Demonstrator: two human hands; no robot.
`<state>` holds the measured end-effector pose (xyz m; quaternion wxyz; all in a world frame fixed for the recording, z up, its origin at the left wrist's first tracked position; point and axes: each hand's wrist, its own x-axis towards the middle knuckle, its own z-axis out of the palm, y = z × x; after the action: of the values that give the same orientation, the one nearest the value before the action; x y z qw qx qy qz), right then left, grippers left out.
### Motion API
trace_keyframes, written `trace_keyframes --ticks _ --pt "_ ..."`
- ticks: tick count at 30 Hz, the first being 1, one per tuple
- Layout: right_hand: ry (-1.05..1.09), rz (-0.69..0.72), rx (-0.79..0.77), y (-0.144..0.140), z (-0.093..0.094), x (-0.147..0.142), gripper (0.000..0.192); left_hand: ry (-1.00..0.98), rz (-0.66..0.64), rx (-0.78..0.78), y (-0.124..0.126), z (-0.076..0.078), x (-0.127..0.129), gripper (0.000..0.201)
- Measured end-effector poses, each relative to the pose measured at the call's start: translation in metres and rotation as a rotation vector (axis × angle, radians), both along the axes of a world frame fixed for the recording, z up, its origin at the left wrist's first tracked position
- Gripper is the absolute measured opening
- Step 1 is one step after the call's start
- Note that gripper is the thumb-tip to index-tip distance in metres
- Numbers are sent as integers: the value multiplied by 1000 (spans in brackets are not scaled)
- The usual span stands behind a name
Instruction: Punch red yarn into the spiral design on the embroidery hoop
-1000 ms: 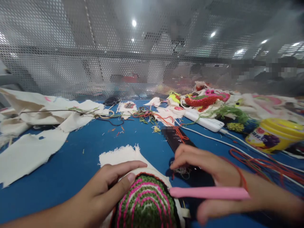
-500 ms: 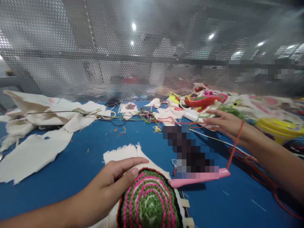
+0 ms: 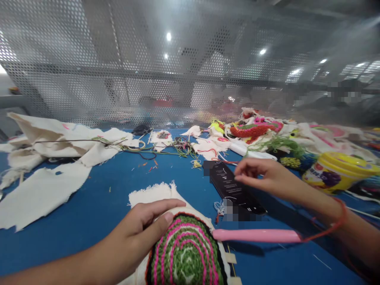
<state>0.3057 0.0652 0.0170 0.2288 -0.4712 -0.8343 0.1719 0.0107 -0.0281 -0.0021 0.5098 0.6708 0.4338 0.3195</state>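
We have a single view, from a camera worn on the head. It looks forward and slightly down across the blue tabletop (image 3: pixel 97 198) toward a perforated metal screen (image 3: pixel 118 71) at the far edge. It sits close and low over the work: our left hand (image 3: pixel 142 225) and right hand (image 3: pixel 261 176) fill the near bottom of the frame, forearms entering from the lower corners.

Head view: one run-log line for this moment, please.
left hand flat on tufted cloth | right hand pinched above black remote | pink tool on table
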Motion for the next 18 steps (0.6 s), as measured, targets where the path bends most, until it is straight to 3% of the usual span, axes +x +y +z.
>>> trace_keyframes --ticks 4,6,13,18 --pt "-89 332 -338 -28 3 -11 27 48 76 51 1 -1 0 29" --pt "-73 437 -389 -39 -1 -18 32 32 93 33 1 -4 0 31" --pt "333 387 -353 -68 -20 -49 45 -181 139 -317 -6 -11 6 44" --pt "254 322 -308 -74 -14 -55 27 -164 130 -280 -5 -8 9 43"
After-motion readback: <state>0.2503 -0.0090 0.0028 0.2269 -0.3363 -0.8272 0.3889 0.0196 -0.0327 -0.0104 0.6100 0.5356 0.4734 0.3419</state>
